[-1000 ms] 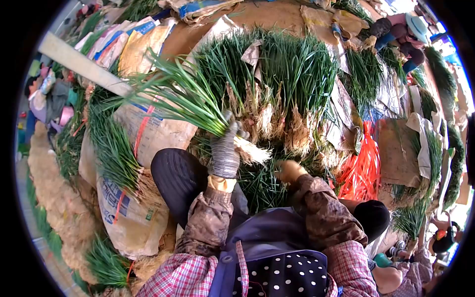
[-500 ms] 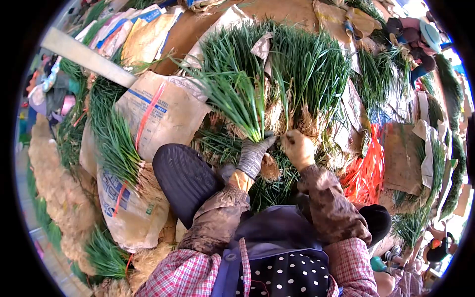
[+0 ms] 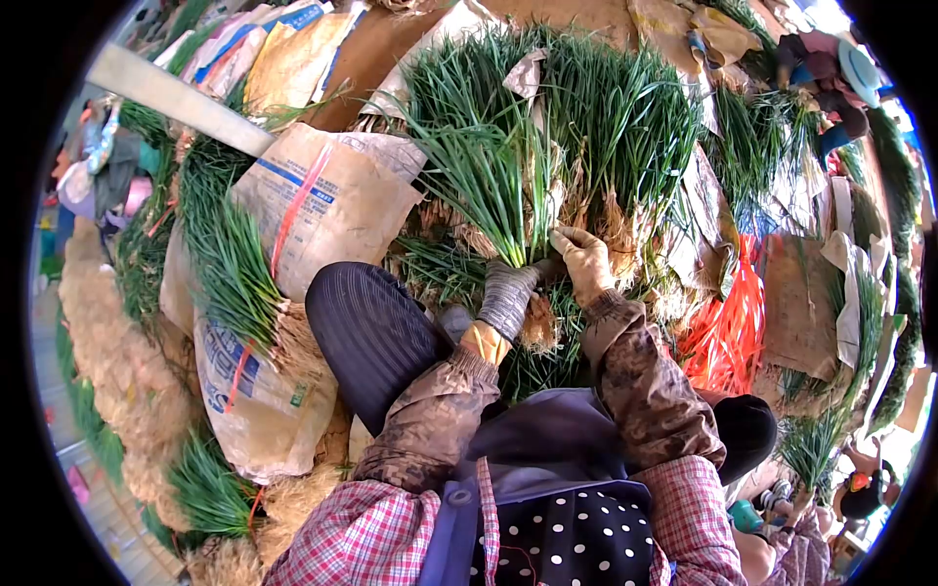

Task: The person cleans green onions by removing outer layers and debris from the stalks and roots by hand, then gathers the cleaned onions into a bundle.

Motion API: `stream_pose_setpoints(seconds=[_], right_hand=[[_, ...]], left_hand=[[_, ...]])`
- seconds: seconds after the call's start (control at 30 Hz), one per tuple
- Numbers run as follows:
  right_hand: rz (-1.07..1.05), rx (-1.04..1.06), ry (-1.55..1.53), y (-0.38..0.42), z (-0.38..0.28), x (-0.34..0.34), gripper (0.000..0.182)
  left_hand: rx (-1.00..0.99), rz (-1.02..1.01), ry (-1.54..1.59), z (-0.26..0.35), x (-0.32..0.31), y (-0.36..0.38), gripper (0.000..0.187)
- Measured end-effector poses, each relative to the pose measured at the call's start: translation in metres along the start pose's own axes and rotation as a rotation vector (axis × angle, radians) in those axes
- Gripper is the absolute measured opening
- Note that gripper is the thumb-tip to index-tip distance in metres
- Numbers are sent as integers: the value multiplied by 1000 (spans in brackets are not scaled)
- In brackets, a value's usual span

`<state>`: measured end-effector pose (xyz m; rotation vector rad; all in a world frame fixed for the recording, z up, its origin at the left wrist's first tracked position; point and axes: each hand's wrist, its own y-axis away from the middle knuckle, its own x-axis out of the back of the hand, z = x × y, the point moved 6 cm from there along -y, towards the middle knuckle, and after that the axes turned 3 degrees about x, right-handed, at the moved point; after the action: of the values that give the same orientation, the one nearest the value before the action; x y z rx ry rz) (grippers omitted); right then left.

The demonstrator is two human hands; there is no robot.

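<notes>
My left hand [image 3: 512, 295], in a grey glove, is closed round the lower stems of a bunch of green onion seedlings [image 3: 489, 200]. The leaves fan up and to the left, and a tuft of pale roots [image 3: 538, 327] hangs below the fist. Just right of the bunch is my right hand [image 3: 585, 266], in a pale tan glove. Its thumb and fingers are pinched together near the stems; whatever is between them is too small to make out. Beyond both hands stands a thick row of more seedlings [image 3: 620, 127], roots toward me.
Red plastic strips [image 3: 728, 327] lie to the right, beside a brown sack [image 3: 803, 308]. On the left, a tied bundle [image 3: 234, 283] rests on printed sacks [image 3: 327, 220]. My bent knee [image 3: 366, 317] is close to my left hand. Another person [image 3: 831, 83] is at the upper right.
The held bunch has shifted slightly right and its leaves are more upright. My right hand has moved up a little, still pinched beside the stems. The whole view has shifted slightly.
</notes>
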<state>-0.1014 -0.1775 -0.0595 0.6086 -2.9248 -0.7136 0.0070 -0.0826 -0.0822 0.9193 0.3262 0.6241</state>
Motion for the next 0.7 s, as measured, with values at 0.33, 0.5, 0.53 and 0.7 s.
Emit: stream_pose_setpoints(seconds=[0.33, 0.5, 0.53, 0.7], right_hand=[[131, 212, 1126, -18, 20, 29, 34], [329, -24, 1289, -93, -64, 25, 39], [258, -69, 1268, -99, -71, 27, 35], [145, 44, 1212, -108, -59, 32, 23]], left_hand=[[-138, -158, 419, 7, -3, 20, 13], [-141, -109, 413, 6, -2, 17, 21], [-95, -107, 429, 3, -3, 17, 21], [-87, -111, 391, 3, 0, 7, 18]])
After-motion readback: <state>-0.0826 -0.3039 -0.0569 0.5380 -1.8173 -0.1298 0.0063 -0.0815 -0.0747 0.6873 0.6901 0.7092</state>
